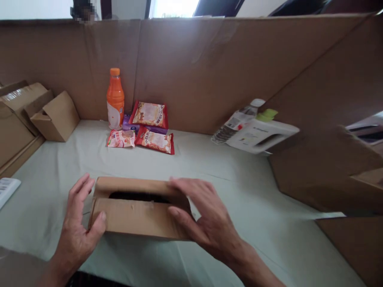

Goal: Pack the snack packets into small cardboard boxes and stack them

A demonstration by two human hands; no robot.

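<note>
A small brown cardboard box (134, 219) lies on the pale green cloth in front of me, its top flaps partly closed with a dark gap between them. My left hand (77, 223) is at the box's left end, thumb on the near flap and fingers along the far left corner. At the right end, my right hand (206, 215) spans the box, with its fingertips on the far flap and its thumb on the near one. The right fingers are slightly blurred. What is inside the box is hidden in shadow.
An orange drink bottle (115, 99) stands at the back beside several snack packets (155, 140). A clear bottle (236, 121) and a white jug (263, 133) lean at the back right. Cardboard boxes (56, 117) sit left; cardboard walls (185, 75) enclose the cloth-covered surface (239, 179).
</note>
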